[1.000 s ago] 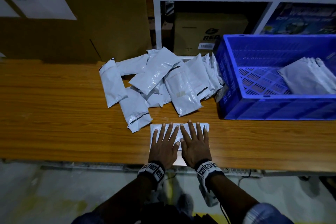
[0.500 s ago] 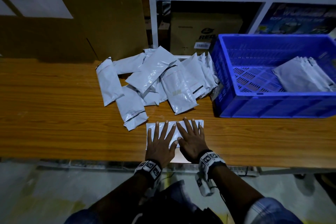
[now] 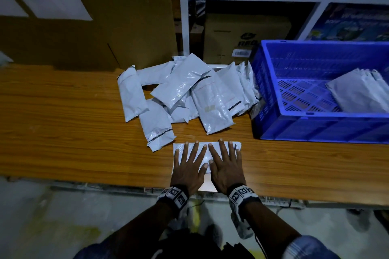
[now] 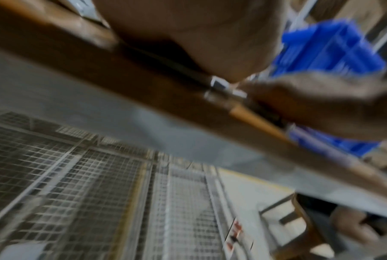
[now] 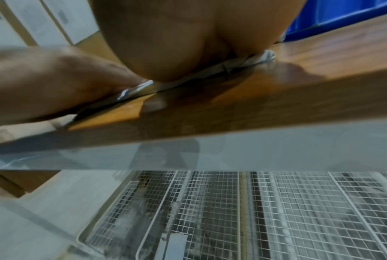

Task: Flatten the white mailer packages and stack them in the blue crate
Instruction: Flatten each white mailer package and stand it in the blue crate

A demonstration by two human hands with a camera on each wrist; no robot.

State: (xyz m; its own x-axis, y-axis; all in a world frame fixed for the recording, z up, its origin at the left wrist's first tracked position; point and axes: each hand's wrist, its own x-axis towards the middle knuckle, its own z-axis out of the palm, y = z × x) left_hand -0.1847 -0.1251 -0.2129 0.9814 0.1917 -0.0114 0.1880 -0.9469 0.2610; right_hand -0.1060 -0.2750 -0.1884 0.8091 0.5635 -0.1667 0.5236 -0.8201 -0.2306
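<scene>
The wooden table (image 3: 63, 124) carried a blue crate (image 3: 315, 128) at its right side, with several flattened mailers (image 3: 357, 92) stacked inside. A loose heap of white mailers (image 3: 183, 90) lay just left of the crate. Near the front edge, one white mailer (image 3: 205, 154) lay flat. The left hand (image 3: 187, 171) and the right hand (image 3: 227, 169) pressed on it side by side, all fingers straight and spread apart.
</scene>
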